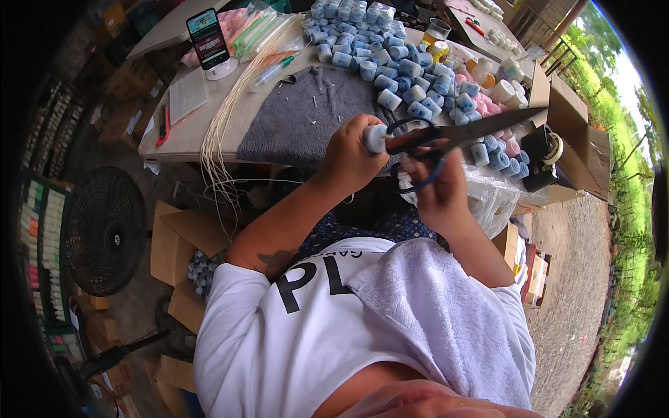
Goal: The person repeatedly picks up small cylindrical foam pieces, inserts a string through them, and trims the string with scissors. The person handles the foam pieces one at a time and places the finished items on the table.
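Note:
My left hand (348, 155) is closed around a small light-blue cylinder (375, 138) that looks like a candle, its pale end turned to the right. Beside it, large scissors (488, 127) with dark blue loop handles are in my right hand (446, 194), which is partly blurred. Their long blades point to the upper right, away from the cylinder, over the pile. Under both hands lies a grey cloth (296, 122) with small white scraps on it. Many similar blue-and-white cylinders (387, 73) are heaped beyond my hands.
Pink pieces (488, 104) and a tape roll (554, 148) lie at the right, near an open carton (575, 132). Long pale cords (230, 111) hang over the table's left edge. A phone (208, 40) stands behind a red cutter (164, 125). A black fan (104, 230) stands at left.

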`<state>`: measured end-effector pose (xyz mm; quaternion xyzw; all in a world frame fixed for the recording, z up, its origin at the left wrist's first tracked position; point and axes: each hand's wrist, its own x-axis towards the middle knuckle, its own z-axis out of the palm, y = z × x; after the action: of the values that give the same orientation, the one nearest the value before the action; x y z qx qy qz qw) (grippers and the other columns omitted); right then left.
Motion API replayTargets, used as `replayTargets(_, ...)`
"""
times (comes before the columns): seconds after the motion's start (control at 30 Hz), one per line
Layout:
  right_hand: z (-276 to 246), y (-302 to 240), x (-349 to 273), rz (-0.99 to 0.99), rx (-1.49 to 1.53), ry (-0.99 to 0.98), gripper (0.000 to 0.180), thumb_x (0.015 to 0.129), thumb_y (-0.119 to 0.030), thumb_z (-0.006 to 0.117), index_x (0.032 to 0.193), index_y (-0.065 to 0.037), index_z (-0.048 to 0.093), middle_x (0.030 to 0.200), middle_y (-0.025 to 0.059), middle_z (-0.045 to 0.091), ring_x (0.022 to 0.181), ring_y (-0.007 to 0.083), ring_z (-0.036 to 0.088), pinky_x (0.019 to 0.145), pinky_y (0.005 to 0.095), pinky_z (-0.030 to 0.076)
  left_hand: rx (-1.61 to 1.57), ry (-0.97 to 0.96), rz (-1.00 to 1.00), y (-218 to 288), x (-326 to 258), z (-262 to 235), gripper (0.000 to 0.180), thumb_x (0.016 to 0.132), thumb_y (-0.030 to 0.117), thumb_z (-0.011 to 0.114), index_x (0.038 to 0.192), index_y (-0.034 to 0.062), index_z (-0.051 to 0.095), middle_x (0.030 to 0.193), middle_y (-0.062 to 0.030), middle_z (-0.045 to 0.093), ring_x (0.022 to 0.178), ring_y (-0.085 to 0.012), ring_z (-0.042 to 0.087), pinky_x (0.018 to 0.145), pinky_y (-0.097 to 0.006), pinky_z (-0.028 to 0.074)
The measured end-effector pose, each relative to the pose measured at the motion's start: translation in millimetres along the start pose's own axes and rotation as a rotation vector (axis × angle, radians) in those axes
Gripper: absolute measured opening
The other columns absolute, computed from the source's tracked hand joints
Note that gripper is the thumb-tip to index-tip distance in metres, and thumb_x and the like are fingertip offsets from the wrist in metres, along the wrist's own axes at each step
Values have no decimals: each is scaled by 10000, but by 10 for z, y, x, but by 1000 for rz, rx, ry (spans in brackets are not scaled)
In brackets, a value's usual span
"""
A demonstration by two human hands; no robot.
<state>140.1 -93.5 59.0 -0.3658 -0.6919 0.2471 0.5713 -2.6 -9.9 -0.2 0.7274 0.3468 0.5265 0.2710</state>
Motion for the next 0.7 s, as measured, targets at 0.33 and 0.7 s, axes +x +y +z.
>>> replayTargets(0.33, -50, -113, -45, 175, 177, -57, 290, 930, 59, 467, 1196, -20, 383, 1131, 124, 538, 1047, 180, 566, 930, 315, 425, 35, -34, 37, -3, -11, 44, 316, 666, 46, 713, 942, 21, 562, 904, -174, 629, 868, -377, 620, 756, -433, 503)
replayTargets(0.7, -257, 770, 235, 390, -276, 66, 245, 913, -106, 603, 1114, 25, 551, 1060, 150, 625, 917, 240, 634, 807, 323, 501, -363, -286, -249, 77, -21, -282, 193, 804, 38, 716, 934, 64, 576, 872, -2, 594, 805, -94, 593, 720, -269, 498)
